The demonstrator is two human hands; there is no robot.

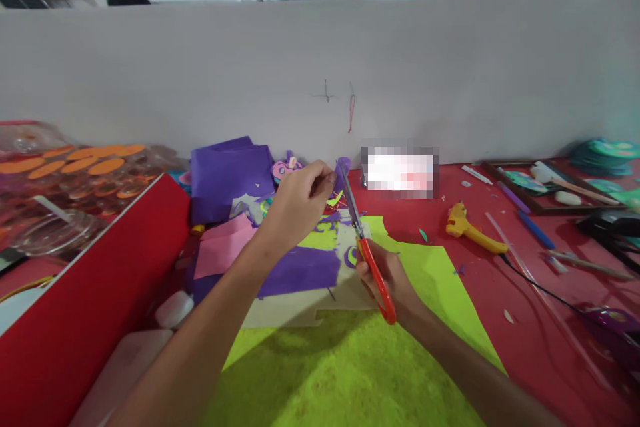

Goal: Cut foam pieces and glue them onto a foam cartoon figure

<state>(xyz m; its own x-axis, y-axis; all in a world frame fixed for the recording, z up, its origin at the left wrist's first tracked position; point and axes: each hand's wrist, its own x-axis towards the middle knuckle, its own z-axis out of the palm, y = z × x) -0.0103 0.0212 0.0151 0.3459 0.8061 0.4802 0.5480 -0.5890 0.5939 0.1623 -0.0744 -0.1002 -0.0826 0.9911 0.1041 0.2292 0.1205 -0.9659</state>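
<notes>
My left hand (303,199) pinches a small piece of purple felt (342,173) above the middle of the table. In my right hand (387,273) is a pair of red-handled scissors (379,280), its blades pointing up and away from me. The blades lie at the felt piece, close to my left fingertips. Whether they are parted there is too small to tell. Under both hands lie a yellow-green felt sheet (350,367), a purple felt strip (305,270) and a pale sheet (290,310) with purple scraps about it.
A purple felt stack (230,180) and pink felt (223,247) lie left, beside a red-walled divider (115,280). On the right are a yellow glue gun (475,230) with a cord, a blue pen (536,230) and a dark frame (550,207). A grey partition (225,80) stands behind.
</notes>
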